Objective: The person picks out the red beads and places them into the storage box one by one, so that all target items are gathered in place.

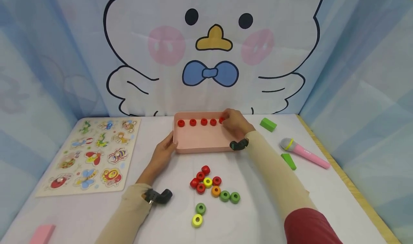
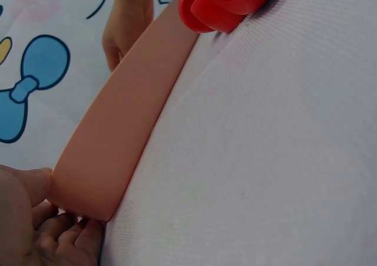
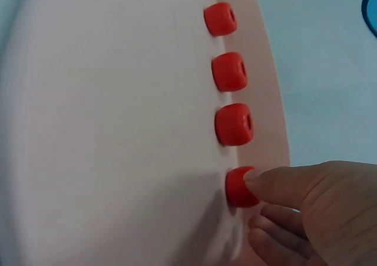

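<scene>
- Your left hand grips the pink tray at its left side.
- Right of four red beads along the tray's far side, your right hand pinches a fifth red bead; likely you're placing it, so release gently.

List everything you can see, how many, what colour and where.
Table: 1, white, foreground
Curtain: at least 1, blue-white, behind and beside table
Tray: 1, pink, far middle
Red beads: 10, red, five in tray, five on table
Green beads: 3, green, on table
Yellow beads: 2, yellow, on table
Orange bead: 1, orange, on table
Puzzle board: 1, cream with pictures, left
Pink block: 1, pink, near left
Green blocks: 2, green, right
Microphone: 1, pink and grey, right
Wrist cameras: 2, black, on wrists
Sleeves: 2, beige (right partly maroon), arms
Left hand: 1, bare, gripping tray's left side
Right hand: 1, bare, thumb on tray's rightmost red bead
</scene>
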The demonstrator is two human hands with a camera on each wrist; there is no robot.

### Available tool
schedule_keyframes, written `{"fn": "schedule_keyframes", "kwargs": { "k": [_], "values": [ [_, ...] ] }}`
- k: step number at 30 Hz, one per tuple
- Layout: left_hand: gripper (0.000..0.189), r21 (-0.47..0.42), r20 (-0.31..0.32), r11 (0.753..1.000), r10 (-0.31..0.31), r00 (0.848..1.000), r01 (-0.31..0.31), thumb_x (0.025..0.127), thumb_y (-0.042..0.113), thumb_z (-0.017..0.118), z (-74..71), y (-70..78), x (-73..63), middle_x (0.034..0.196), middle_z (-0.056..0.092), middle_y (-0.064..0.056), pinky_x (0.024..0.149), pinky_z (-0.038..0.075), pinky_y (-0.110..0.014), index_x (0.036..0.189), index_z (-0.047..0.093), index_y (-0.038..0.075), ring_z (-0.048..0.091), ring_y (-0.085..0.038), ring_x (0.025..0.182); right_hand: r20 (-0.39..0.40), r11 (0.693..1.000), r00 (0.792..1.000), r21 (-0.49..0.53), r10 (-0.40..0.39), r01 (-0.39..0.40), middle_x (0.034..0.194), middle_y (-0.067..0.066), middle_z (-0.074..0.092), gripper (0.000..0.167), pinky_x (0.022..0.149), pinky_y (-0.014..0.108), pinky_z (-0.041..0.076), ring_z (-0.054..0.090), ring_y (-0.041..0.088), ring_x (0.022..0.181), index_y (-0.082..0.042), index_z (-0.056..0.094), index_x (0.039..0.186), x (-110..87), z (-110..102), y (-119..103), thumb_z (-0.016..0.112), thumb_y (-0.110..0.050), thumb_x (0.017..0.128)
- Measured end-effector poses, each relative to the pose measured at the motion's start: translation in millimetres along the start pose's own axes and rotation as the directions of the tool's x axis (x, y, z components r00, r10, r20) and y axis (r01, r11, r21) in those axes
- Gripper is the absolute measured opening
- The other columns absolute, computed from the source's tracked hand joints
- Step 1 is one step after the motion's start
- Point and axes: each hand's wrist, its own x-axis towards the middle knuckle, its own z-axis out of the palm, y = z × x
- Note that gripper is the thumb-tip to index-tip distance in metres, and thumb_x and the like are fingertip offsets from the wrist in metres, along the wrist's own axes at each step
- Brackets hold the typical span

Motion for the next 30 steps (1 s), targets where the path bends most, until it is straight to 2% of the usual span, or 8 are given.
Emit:
{"fn": "schedule_keyframes", "kwargs": {
  "k": [3, 7, 13, 16, 18, 21, 25, 30],
  "values": [
    [0.059, -0.013, -0.004, 1.000, 0.012, 1.000, -0.012, 0.105, 0.026, 0.048, 1.3, -0.9, 0.6, 0.159, 0.026, -0.003, 0.118, 0.019, -0.035, 0.157, 0.024, 0.011, 0.020, -0.017, 0.146, -0.050, 0.997, 0.996, -0.024, -0.068, 0.067, 0.130, 0.017, 0.057, 0.049, 0.103, 0.045, 0.045, 0.053, 0.031, 0.117, -0.003, 0.050, 0.139, -10.5, -3.6, -1.7, 0.065, -0.010, 0.093],
    [0.059, -0.003, -0.003, 1.000, 0.020, 1.000, -0.020, 0.105, 0.027, 0.048, 1.9, -1.3, 1.7, 0.159, 0.026, -0.002, 0.118, 0.018, -0.035, 0.157, 0.024, 0.011, 0.020, -0.017, 0.146, -0.117, 0.983, 0.976, -0.055, -0.182, 0.177, 0.131, 0.019, 0.057, 0.051, 0.099, 0.045, 0.048, 0.055, 0.032, 0.118, -0.001, 0.049, 0.140, -34.3, -5.4, -3.3, 0.067, -0.011, 0.093],
    [0.059, 0.006, 0.003, 1.000, 0.011, 1.000, -0.011, 0.105, 0.028, 0.047, 1.3, 1.1, 2.5, 0.159, 0.025, -0.003, 0.118, 0.019, -0.036, 0.157, 0.023, 0.011, 0.019, -0.018, 0.146, -0.197, 0.965, 0.946, 0.004, -0.256, 0.262, 0.130, 0.013, 0.059, 0.043, 0.097, 0.041, 0.051, 0.058, 0.027, 0.115, -0.005, 0.054, 0.135, -89.5, 5.5, 4.8, 0.067, -0.014, 0.095],
    [0.059, 0.018, 0.005, 1.000, 0.000, 1.000, 0.000, 0.105, 0.028, 0.047, -0.8, 2.8, 1.4, 0.159, 0.025, -0.003, 0.118, 0.018, -0.036, 0.157, 0.023, 0.012, 0.018, -0.018, 0.146, -0.206, 0.943, 0.927, 0.053, -0.313, 0.330, 0.126, 0.010, 0.062, 0.036, 0.094, 0.039, 0.052, 0.060, 0.024, 0.111, -0.005, 0.060, 0.130, -119.6, 17.0, 13.1, 0.067, -0.012, 0.095],
    [0.059, 0.016, 0.000, 1.000, -0.007, 1.000, 0.007, 0.105, 0.028, 0.047, -2.0, 3.6, 1.2, 0.159, 0.025, -0.002, 0.118, 0.019, -0.035, 0.157, 0.023, 0.013, 0.019, -0.017, 0.146, -0.161, 0.916, 0.912, 0.077, -0.377, 0.393, 0.122, 0.008, 0.063, 0.034, 0.092, 0.037, 0.053, 0.062, 0.023, 0.108, -0.006, 0.062, 0.127, -137.8, 26.2, 20.4, 0.067, -0.010, 0.094],
    [0.059, 0.022, -0.005, 1.000, -0.002, 1.000, 0.002, 0.105, 0.026, 0.047, -3.9, 3.5, 2.0, 0.160, 0.025, -0.004, 0.118, 0.019, -0.036, 0.157, 0.023, 0.011, 0.019, -0.018, 0.146, -0.025, 0.871, 0.883, 0.157, -0.468, 0.466, 0.121, 0.006, 0.064, 0.034, 0.091, 0.034, 0.054, 0.062, 0.021, 0.108, -0.006, 0.063, 0.125, -159.0, 41.4, 29.8, 0.070, -0.009, 0.092],
    [0.059, 0.030, -0.002, 1.000, -0.003, 1.000, 0.003, 0.105, 0.026, 0.047, -3.8, 3.7, 2.6, 0.160, 0.024, -0.003, 0.118, 0.019, -0.037, 0.157, 0.022, 0.012, 0.018, -0.018, 0.146, 0.129, 0.840, 0.851, 0.293, -0.508, 0.457, 0.120, 0.002, 0.064, 0.037, 0.091, 0.031, 0.054, 0.062, 0.018, 0.106, -0.008, 0.065, 0.125, -177.4, 59.5, 35.8, 0.073, -0.013, 0.090],
    [0.059, 0.005, 0.005, 1.000, 0.002, 1.000, -0.002, 0.105, 0.025, 0.048, 0.5, 3.6, 1.0, 0.159, 0.025, -0.004, 0.118, 0.018, -0.036, 0.157, 0.023, 0.011, 0.018, -0.019, 0.146, 0.130, 0.810, 0.832, 0.350, -0.539, 0.470, 0.116, 0.000, 0.065, 0.037, 0.088, 0.032, 0.054, 0.062, 0.019, 0.099, -0.011, 0.066, 0.124, -187.6, 77.0, 37.9, 0.075, -0.019, 0.089]
  ]
}}
